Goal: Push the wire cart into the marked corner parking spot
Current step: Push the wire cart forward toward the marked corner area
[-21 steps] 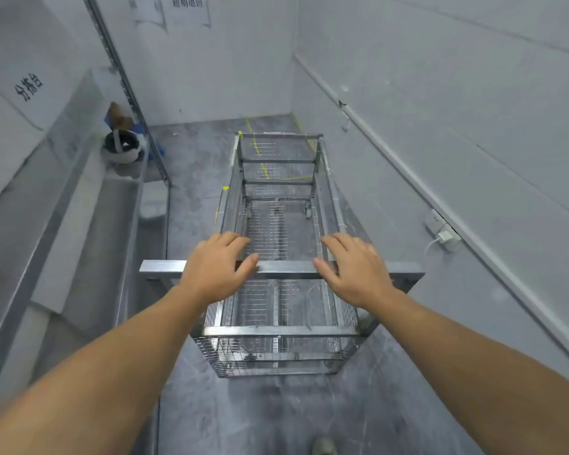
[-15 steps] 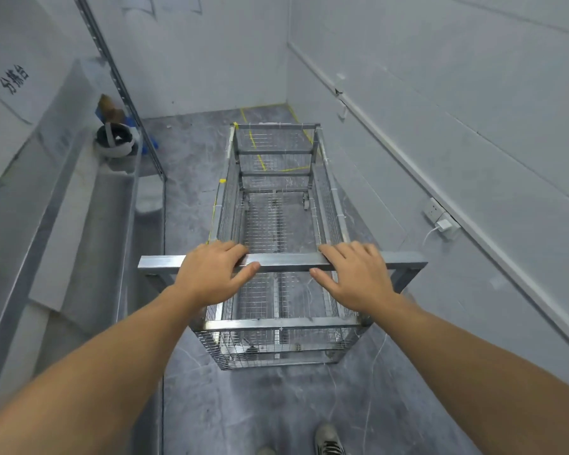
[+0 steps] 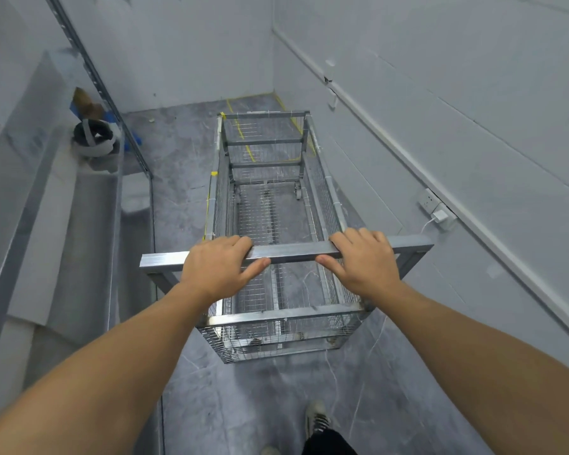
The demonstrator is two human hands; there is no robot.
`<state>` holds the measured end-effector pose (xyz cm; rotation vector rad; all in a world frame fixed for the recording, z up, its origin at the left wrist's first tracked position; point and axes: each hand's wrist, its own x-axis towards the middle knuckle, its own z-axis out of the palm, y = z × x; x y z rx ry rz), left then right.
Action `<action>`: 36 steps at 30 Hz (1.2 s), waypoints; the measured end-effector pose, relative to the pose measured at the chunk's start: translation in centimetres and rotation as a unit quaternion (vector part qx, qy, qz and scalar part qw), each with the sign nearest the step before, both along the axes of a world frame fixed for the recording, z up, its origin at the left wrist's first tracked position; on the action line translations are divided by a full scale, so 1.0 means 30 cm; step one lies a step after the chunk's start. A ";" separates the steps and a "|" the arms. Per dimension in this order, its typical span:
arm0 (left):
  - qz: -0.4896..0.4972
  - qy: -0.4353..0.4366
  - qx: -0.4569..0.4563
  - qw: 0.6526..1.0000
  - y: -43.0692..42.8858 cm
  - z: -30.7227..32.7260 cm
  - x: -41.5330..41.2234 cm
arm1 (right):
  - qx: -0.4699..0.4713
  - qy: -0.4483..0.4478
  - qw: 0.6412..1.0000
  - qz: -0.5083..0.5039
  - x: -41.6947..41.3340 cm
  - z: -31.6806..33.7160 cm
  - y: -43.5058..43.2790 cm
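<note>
A narrow grey-floored room (image 3: 184, 198) narrows to a corner at 12 o'clock, where yellow tape lines (image 3: 240, 126) mark the floor. The wire cart (image 3: 270, 205) stands in the centre, its far end over the tape. The left hand (image 3: 219, 266) and right hand (image 3: 363, 259) each wrap around the handle bar (image 3: 291, 251), fingers over, thumbs under. A wall socket (image 3: 436, 208) sits at 3 o'clock.

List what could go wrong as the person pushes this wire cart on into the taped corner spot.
1. The wire cart runs close along the right wall, where a charger sticks out of the wall socket; the handle bar's right end could clip it.
2. The left hand and right hand lie on top of the bar, thumbs beneath, and could slip.
3. The cart looks slightly skewed to the yellow tape.
</note>
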<state>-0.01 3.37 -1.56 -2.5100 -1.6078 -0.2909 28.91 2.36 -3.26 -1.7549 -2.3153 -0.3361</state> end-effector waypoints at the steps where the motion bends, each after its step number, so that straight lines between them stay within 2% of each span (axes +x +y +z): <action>1: 0.002 0.000 0.002 1.000 0.018 0.000 0.001 | -0.001 0.000 1.000 0.000 0.000 -0.001 0.020; 13: 0.017 -0.017 0.007 1.000 0.298 -0.002 -0.100 | 0.020 0.013 1.000 0.015 -0.116 -0.006 0.295; 22: 0.029 0.002 -0.009 1.000 0.571 -0.007 -0.131 | 0.036 0.031 0.999 0.024 -0.141 -0.015 0.559; 36: 0.004 0.008 -0.003 1.000 1.108 0.005 -0.161 | 0.016 0.022 1.000 -0.009 -0.182 -0.020 1.080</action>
